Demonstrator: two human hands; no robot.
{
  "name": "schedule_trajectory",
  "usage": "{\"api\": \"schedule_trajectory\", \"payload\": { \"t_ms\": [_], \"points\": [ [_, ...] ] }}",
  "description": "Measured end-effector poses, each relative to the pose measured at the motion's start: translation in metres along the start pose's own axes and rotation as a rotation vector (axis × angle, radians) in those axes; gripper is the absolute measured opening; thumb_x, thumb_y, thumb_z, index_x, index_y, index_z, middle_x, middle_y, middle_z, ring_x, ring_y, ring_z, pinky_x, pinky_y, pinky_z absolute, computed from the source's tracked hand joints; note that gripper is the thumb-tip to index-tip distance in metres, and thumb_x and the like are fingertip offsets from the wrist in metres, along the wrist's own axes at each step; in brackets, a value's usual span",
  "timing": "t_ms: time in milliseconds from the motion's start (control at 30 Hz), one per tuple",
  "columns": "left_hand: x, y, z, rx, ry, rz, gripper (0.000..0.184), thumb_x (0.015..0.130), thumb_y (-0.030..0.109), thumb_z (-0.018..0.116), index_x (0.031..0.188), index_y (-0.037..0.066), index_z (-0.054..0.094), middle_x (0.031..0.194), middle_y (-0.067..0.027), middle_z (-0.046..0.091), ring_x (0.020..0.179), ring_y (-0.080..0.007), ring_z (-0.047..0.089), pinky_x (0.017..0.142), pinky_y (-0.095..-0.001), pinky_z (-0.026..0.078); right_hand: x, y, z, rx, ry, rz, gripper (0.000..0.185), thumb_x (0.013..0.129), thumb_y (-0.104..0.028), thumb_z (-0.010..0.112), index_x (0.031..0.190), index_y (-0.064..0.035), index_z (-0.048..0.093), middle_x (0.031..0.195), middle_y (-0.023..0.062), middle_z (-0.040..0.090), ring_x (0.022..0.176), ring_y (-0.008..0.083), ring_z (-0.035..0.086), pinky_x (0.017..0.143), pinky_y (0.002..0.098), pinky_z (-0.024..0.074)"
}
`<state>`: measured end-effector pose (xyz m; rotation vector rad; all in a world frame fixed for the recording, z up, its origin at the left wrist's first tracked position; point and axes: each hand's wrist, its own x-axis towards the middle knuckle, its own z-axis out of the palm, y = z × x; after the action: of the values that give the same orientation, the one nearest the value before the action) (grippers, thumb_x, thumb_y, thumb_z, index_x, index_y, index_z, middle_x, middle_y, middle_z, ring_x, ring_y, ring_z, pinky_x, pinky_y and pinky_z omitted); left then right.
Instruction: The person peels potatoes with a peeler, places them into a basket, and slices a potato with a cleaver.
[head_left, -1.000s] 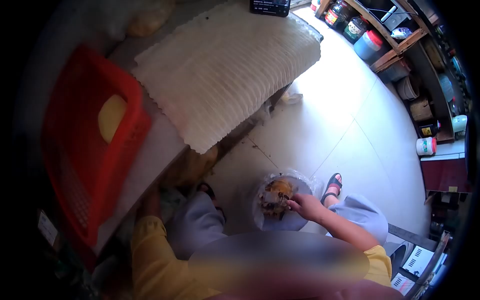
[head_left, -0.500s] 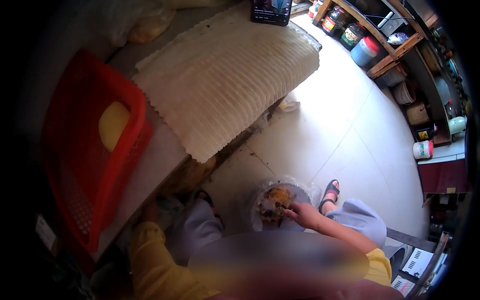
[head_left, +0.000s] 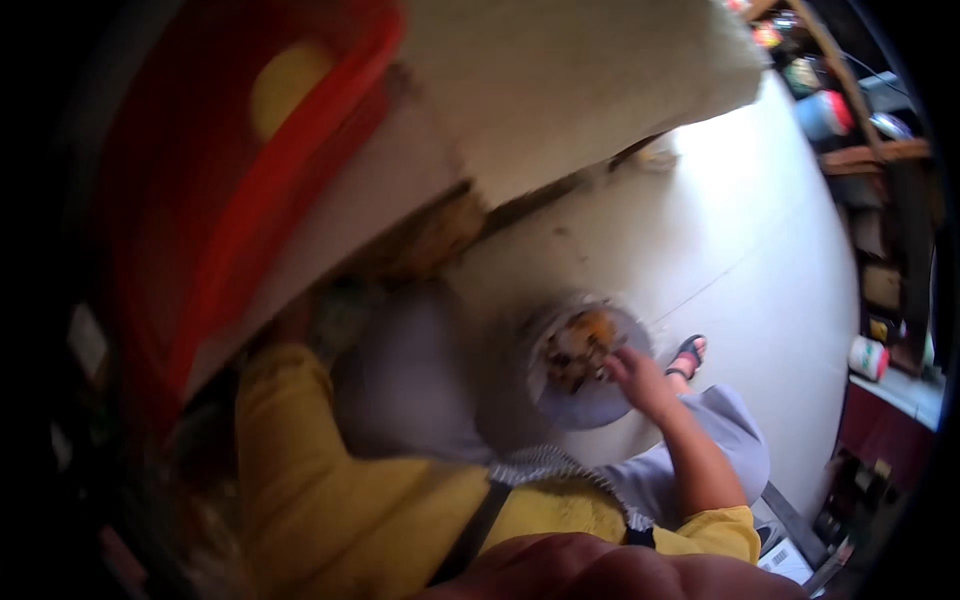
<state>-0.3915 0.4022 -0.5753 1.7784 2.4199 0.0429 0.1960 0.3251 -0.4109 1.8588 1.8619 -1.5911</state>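
My right hand point(head_left: 640, 382) hangs over a round bin point(head_left: 590, 412) with a plastic liner, on the floor between my legs. Its fingers look slightly apart, though blurred, and I make out nothing held in them. Mixed scraps point(head_left: 578, 350), orange, pale and dark, lie in the bin below the fingertips. My left arm, in a yellow sleeve point(head_left: 285, 400), reaches down beside the table edge. Only a dim bit of my left hand point(head_left: 292, 322) shows in the shadow there; its fingers are hidden.
A red plastic basket point(head_left: 235, 235) with a pale yellow rounded thing point(head_left: 288, 88) inside stands on the table at left. A cream ridged sheet point(head_left: 560, 90) covers the tabletop beside it. Shelves point(head_left: 880, 155) with jars and tubs line the right side.
My view has shifted and blurred, so the table and basket look nearer. My right hand stays over the bin, its fingers now looser than in the earlier pinch. The phone has left the view.
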Motion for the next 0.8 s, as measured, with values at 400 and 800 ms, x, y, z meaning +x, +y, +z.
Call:
{"api": "schedule_trajectory", "payload": {
  "t_ms": [400,800],
  "points": [
    [-0.095,0.077,-0.098,-1.76,-0.287,-0.381,0.05,0.092,0.036,0.046,0.13,0.004,0.038,0.128,-0.0131,0.047,0.113,-0.0267,0.051,0.095,-0.0431,0.042,-0.013,0.001,0.003,0.154,-0.078,-0.038,0.038,0.091,-0.033,0.05,0.088,0.0035,0.06,0.068,0.0096,0.063,0.065,0.0185,0.06,0.063,0.0307,0.0461],
    [-0.168,0.263,-0.233,-1.827,-1.179,-0.011,0.052,0.093,0.05,0.036,0.126,0.01,0.043,0.118,-0.0175,0.054,0.098,-0.0263,0.059,0.072,-0.0391,0.052,-0.06,-0.019,-0.015,0.258,0.06,-0.281,0.029,0.086,-0.03,0.06,0.094,-0.0022,0.063,0.073,0.0059,0.063,0.067,0.0152,0.057,0.064,0.0282,0.0456]
  ]
}}
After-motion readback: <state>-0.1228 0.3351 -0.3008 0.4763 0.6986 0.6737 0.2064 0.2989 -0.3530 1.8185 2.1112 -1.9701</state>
